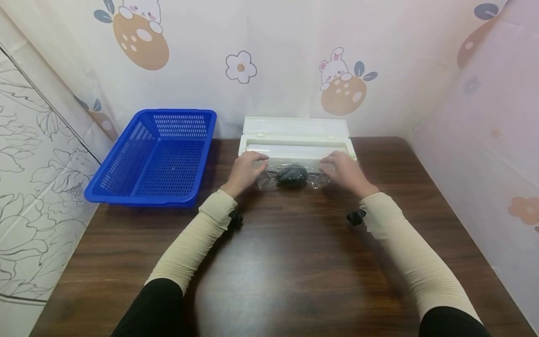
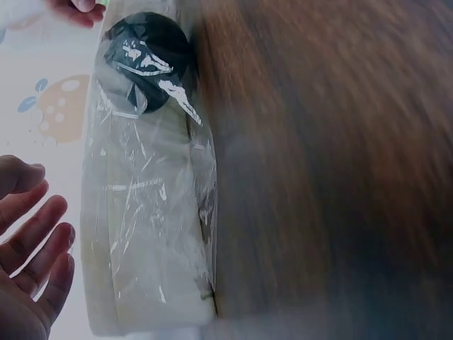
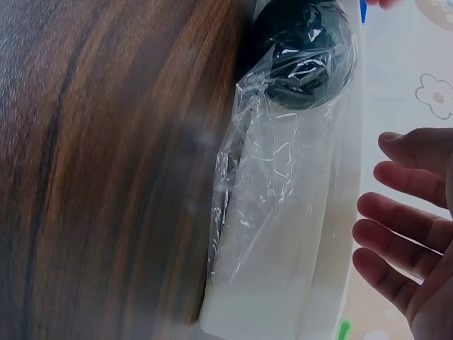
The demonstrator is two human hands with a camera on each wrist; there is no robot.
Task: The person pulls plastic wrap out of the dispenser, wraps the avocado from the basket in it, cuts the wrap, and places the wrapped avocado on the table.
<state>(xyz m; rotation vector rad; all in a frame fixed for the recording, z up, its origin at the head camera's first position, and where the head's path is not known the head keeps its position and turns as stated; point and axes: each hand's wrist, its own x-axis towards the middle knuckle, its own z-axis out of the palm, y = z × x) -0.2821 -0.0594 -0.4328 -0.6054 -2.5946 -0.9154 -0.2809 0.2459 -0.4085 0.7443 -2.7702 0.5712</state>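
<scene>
A white cling film dispenser (image 1: 296, 135) stands at the back of the table with its lid raised. Clear cling film (image 2: 141, 191) hangs down its front. At the middle of the film, a dark green, rounded object (image 1: 292, 176) shows through the shiny layer, its kind unclear. My left hand (image 1: 246, 171) hovers by the dispenser's left end, fingers loosely bent and apart in the left wrist view. Over the right end is my right hand (image 1: 344, 171); the right wrist view shows its fingers (image 3: 403, 219) spread with nothing between them.
To the left, a blue plastic basket (image 1: 191, 201) with slotted walls sits near the table's back edge. A patterned curtain (image 1: 286, 70) hangs close behind the dispenser. Brown wooden tabletop (image 1: 273, 262) extends in front of it.
</scene>
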